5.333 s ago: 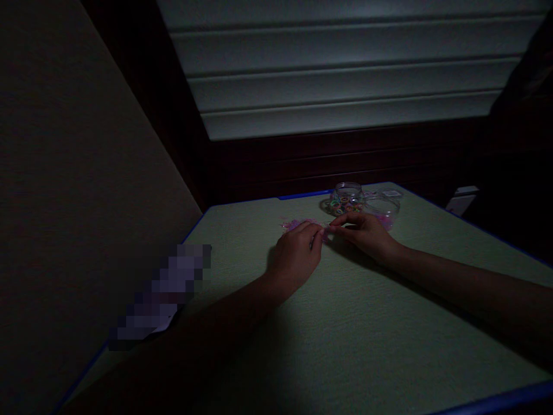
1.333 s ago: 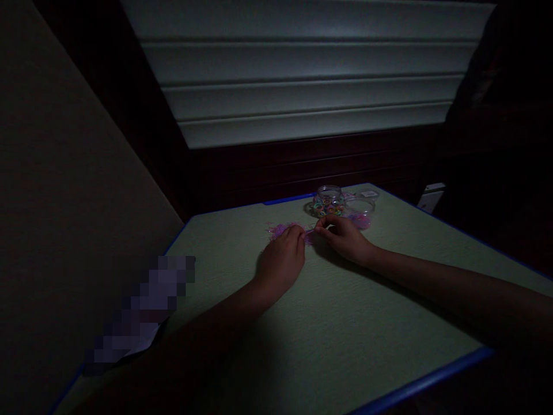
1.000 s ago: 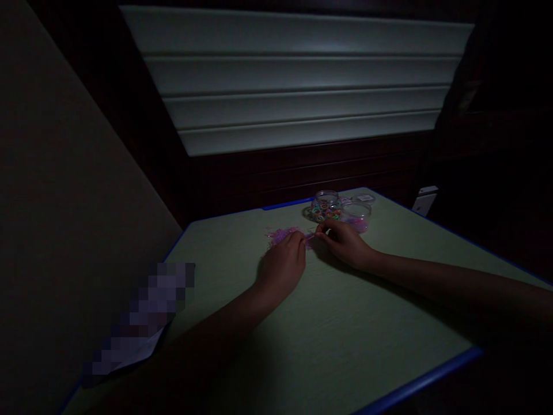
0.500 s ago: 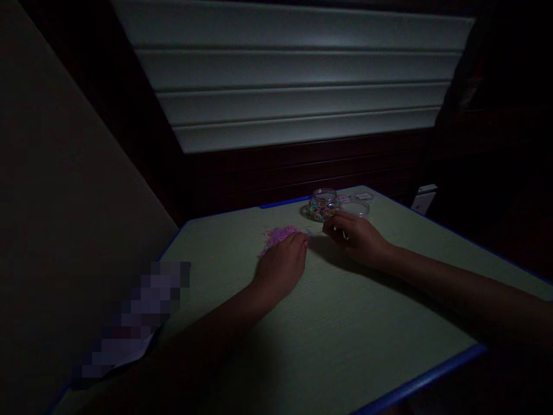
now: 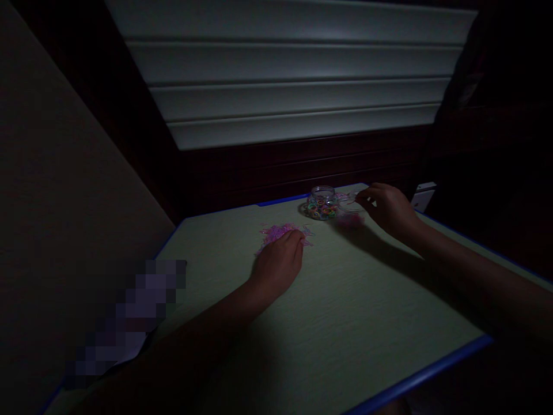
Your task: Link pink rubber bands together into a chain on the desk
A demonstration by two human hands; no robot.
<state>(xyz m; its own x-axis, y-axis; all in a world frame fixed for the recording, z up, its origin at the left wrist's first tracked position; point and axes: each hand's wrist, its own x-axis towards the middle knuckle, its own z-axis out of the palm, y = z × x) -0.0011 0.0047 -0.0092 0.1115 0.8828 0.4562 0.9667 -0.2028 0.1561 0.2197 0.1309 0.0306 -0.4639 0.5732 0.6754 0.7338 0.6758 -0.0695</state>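
A loose pile of pink and purple small bands [image 5: 276, 233] lies on the pale green table. My left hand [image 5: 279, 259] is at the pile's near right side, fingers curled together; what they pinch, if anything, is hidden. Further right, my right hand [image 5: 391, 210] is raised with thumb and fingers pinched beside the rim of a clear container [image 5: 352, 207]. Something pink shows low in that container. Too small and dark to name is whatever the right fingertips hold. Left of it stands a clear jar [image 5: 322, 204] with multicoloured bands inside.
The table [image 5: 337, 311] has a blue edge. A pixelated flat object [image 5: 129, 317] lies along its left side. Behind the table is a white slatted panel [image 5: 302, 69], and a white box-like object [image 5: 424, 197] stands beyond the right edge.
My right hand has moved right and up, away from the left hand and the pile, to the clear container. The left hand has stayed almost in place by the pile.
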